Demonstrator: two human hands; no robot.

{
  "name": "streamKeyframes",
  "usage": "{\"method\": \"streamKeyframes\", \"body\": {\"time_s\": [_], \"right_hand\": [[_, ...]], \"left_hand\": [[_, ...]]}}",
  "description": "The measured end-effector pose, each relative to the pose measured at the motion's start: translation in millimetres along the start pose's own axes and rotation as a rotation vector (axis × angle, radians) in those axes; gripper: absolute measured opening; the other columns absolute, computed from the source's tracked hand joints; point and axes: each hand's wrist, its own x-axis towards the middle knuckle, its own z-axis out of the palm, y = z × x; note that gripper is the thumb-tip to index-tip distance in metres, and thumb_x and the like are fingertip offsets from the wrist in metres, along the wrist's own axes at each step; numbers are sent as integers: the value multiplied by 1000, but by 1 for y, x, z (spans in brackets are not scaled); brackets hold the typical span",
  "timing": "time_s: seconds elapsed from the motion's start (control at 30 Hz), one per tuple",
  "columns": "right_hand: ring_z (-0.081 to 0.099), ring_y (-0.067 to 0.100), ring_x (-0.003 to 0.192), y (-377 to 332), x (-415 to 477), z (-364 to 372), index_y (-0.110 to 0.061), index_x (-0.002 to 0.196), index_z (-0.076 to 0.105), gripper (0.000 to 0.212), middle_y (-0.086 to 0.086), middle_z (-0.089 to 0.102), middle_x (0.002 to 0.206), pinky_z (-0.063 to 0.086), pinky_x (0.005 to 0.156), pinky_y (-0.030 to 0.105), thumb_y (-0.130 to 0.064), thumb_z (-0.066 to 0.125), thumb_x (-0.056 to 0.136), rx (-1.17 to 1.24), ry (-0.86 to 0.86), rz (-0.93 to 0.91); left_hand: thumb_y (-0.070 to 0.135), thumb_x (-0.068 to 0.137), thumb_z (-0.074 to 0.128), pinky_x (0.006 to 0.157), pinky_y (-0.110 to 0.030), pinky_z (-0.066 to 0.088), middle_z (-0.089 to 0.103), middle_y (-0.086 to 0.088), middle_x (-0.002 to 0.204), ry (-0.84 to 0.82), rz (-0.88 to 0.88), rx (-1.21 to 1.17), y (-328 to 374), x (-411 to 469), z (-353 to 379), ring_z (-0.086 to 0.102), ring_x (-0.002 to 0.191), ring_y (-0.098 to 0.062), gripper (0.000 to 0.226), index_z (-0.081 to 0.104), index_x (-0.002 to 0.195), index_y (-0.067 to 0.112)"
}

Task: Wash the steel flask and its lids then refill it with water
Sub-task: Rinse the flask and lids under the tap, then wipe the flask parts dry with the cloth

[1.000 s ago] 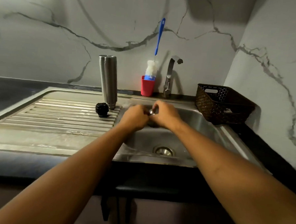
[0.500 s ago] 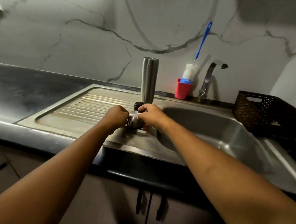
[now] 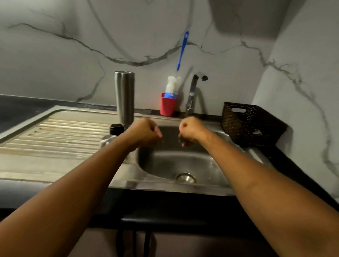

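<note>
Your left hand point(image 3: 144, 134) and right hand point(image 3: 190, 131) hang side by side over the sink basin point(image 3: 168, 163), a gap between them and neither touching the other. The fingers point(image 3: 158, 132) of both hands are curled in tight towards the palms, and you hold nothing that can be seen, though the blur hides the fingertips.

The steel flask point(image 3: 124, 97) stands upright and open-mouthed on the drainboard point(image 3: 66, 136), at the back left corner of the basin and just left of your left hand. Its black lid point(image 3: 116, 128) sits on the drainboard against the foot of the flask. Just in front of that lies the steel cup lid point(image 3: 106, 141), partly hidden behind your left forearm.

Behind the basin, a red cup point(image 3: 168, 105) stands against the marble wall with a blue-handled bottle brush point(image 3: 182, 50) leaning in it, white bristles down. The faucet point(image 3: 192, 94) rises just right of the cup, above your right hand, and no water runs from it. A dark woven basket point(image 3: 249, 122) sits on the tabletop point(image 3: 6, 112) to the right of the sink. The drain point(image 3: 185, 177) lies at the front of the basin.
</note>
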Motion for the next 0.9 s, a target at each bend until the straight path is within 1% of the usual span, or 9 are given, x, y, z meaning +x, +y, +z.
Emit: {"method": "streamKeyframes", "body": {"time_s": [0.07,0.17,0.2,0.3,0.37,0.47,0.6,0.77,0.9], "right_hand": [[65,26,93,33,-7,-12,-15,95,67,20,11,66,100,61,70,41,4,70,88,-60,-185,134],[67,27,71,63,-8,-27,-12,77,62,22,16,67,84,65,70,49,8,66,85,24,99,131],[67,27,70,72,-8,-35,-13,77,62,23,13,65,83,65,71,50,8,65,86,44,144,121],[63,26,98,82,-14,-63,-22,118,68,40,0,56,108,63,83,47,3,72,87,-99,-228,127],[63,24,98,85,-12,-87,-24,131,65,50,2,57,116,62,80,43,-1,74,87,-121,-182,77],[70,26,92,88,-2,-134,-14,112,73,28,10,70,110,63,75,40,1,70,88,-14,115,-26],[72,24,88,111,32,-201,-11,97,71,13,8,72,96,65,74,39,-2,64,91,-87,383,45],[76,26,90,162,88,-227,-3,106,73,16,16,76,104,62,88,44,-6,72,91,-334,72,324],[67,21,89,183,122,-209,-14,118,70,28,6,71,106,56,85,38,-28,72,94,-477,-142,366]], "left_hand": [[18,83,86,86,-38,60,68,-10,124,-202,-106,115,6,14,24,67,97,-21,63,58,140,12],[6,86,81,82,-37,65,78,-15,102,-140,-76,31,11,30,45,76,77,-18,52,63,135,2],[8,84,82,89,-38,63,78,-14,105,-158,-49,33,13,39,53,77,83,-17,55,64,137,6],[21,77,86,111,-37,45,57,1,143,-303,71,88,36,59,69,59,124,-18,102,31,162,31],[9,90,75,101,-32,42,53,3,143,-316,120,-25,66,74,83,55,124,-20,84,33,160,30],[8,98,65,98,-40,48,68,-1,130,-289,171,-184,111,103,104,60,125,-25,43,64,131,34],[6,99,61,92,-39,50,69,-2,112,-244,152,-309,155,140,129,61,120,-24,26,65,96,31],[0,97,59,85,-37,54,67,-14,107,-237,106,-402,171,179,154,62,101,-24,21,68,116,-4],[0,96,57,84,-39,59,71,-24,114,-231,86,-473,167,201,166,68,95,-26,26,67,119,-10]]}}
